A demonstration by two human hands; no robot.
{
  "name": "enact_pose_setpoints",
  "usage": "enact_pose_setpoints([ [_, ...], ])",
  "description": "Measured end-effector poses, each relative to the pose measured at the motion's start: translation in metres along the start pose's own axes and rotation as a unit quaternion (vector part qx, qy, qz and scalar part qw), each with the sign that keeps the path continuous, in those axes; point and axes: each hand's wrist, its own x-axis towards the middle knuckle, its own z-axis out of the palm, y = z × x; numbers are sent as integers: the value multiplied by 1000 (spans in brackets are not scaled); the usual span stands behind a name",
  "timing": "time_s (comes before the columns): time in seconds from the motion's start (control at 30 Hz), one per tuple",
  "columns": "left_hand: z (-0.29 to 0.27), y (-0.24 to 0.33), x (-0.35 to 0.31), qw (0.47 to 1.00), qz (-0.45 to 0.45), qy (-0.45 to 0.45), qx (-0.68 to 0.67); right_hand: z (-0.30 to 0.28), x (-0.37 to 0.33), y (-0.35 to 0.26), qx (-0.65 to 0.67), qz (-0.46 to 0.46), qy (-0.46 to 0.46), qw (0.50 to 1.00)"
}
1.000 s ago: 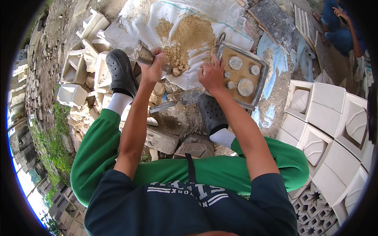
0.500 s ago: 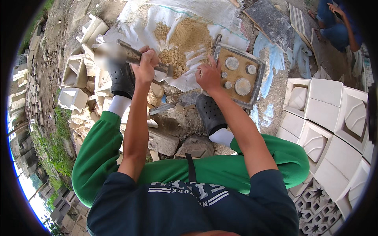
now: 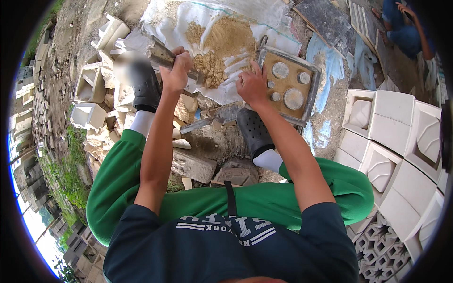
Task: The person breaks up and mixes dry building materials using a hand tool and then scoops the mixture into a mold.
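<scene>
My left hand [image 3: 177, 70] is closed around a dark grey flat bar [image 3: 161, 52], which slants over the rubble next to my left shoe. The bar's lower end is near a heap of tan sandy material [image 3: 225, 45] on a white sheet. My right hand [image 3: 253, 86] rests at the left side of a rectangular grey mould frame [image 3: 313, 89]. Some of its fingers are stretched out and apart, others bent, with nothing visibly held. Packed tan material fills the frame, with several round grey discs [image 3: 293, 99], large and small, set in it.
Broken pale blocks [image 3: 89, 85] lie to the left. Stacked pale moulded blocks [image 3: 396, 113] and star-patterned blocks [image 3: 382, 245] stand at the right. A dark board [image 3: 325, 23] lies at the far right, near another person [image 3: 408, 40]. Stones [image 3: 193, 165] lie between my feet.
My left hand has shifted slightly to the right and away, and the bar in it is tilted a little more steeply. My right hand stays by the frame.
</scene>
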Motion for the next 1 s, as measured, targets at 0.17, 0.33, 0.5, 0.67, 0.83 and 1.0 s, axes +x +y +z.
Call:
enact_pose_setpoints([
  [0.17, 10, 42, -16, 993, 60, -95, -25, -3, 4, -2, -3, -14, 9, 1000],
  [0.33, 10, -3, -21, 999, -9, -34, 12, -3, 4, -7, 4, -16, 14, 1000],
  [0.5, 29, 63, -22, 994, 50, -88, 40, -8, 4, -4, 1, 1, -12, 1000],
  [0.67, 11, 14, -22, 997, 21, -72, 20, -5, 7, -4, -2, -4, -6, 1000],
  [0.83, 5, -15, -16, 997, -27, -62, 33, -3, 1, -1, -3, 9, -33, 999],
  [1.0, 15, 42, -24, 992, 57, -112, 7, -6, 4, 0, -16, -4, -11, 1000],
])
